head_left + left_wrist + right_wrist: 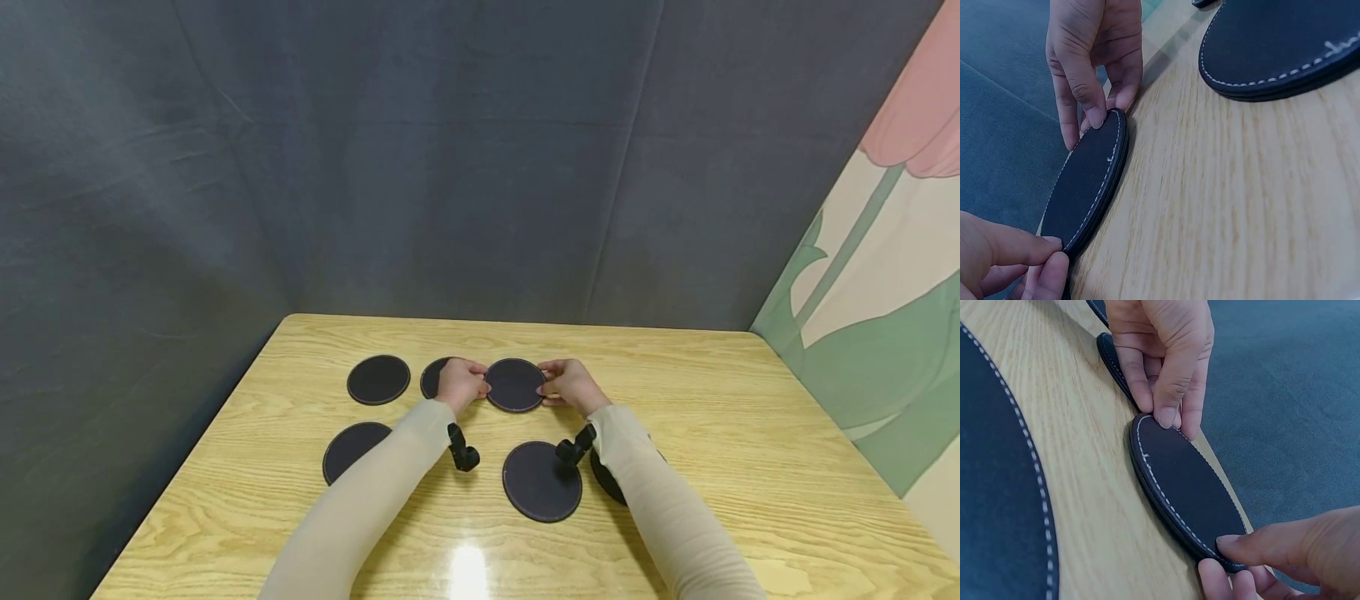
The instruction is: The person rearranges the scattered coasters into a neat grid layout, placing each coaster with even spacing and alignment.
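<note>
A round black leather coaster [515, 385] with white edge stitching lies between my two hands near the far side of the table. My left hand [460, 383] pinches its left edge, thumb on top and fingers beneath or along the rim. On the opposite edge, my right hand [572, 386] pinches it in the same way. Both wrist views show the thumbs pressing the coaster's face [1085, 181] [1188, 481]. Whether it touches the wood or hovers just over it, I cannot tell. Another coaster [432, 379] is partly hidden behind my left hand.
More black coasters lie on the wooden table [750, 467]: one far left [378, 380], one partly under my left forearm [351, 448], one front centre [542, 483], one partly covered by my right forearm [606, 479]. A dark curtain [450, 167] hangs behind.
</note>
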A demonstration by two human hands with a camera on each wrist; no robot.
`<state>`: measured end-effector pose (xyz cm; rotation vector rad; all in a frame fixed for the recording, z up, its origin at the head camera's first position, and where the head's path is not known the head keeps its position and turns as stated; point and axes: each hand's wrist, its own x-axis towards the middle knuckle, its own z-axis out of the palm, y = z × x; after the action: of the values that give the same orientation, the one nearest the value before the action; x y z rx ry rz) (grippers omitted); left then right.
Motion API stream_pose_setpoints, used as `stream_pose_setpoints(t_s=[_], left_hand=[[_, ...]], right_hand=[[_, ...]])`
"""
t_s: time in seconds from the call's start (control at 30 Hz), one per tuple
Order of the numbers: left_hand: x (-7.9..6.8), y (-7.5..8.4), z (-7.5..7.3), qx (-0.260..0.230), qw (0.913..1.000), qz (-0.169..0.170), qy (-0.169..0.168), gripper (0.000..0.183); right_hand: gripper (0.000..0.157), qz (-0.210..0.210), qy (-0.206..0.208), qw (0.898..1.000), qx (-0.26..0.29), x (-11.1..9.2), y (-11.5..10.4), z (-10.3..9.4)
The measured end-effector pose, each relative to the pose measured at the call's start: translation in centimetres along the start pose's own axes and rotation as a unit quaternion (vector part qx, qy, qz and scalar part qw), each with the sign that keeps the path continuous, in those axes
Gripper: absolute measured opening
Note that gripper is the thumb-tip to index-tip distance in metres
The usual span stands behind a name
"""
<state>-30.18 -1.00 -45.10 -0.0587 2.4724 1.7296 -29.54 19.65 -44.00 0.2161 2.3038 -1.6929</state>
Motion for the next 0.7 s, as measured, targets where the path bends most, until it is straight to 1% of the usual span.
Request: stream_pose_setpoints(t_s=[0.3, 0.7], left_hand=[[-0.12, -0.07, 0.02, 0.006, 1.0000, 0.001, -0.001, 0.036], [-0.16, 0.20, 0.08, 0.023, 0.9997, -0.003, 0.007, 0.034]], right_hand=[[0.055, -0.002, 0.005, 1.000, -0.008, 0.00, 0.09, 0.14], [0.056, -0.001, 0.006, 1.000, -0.014, 0.03, 0.03, 0.17]])
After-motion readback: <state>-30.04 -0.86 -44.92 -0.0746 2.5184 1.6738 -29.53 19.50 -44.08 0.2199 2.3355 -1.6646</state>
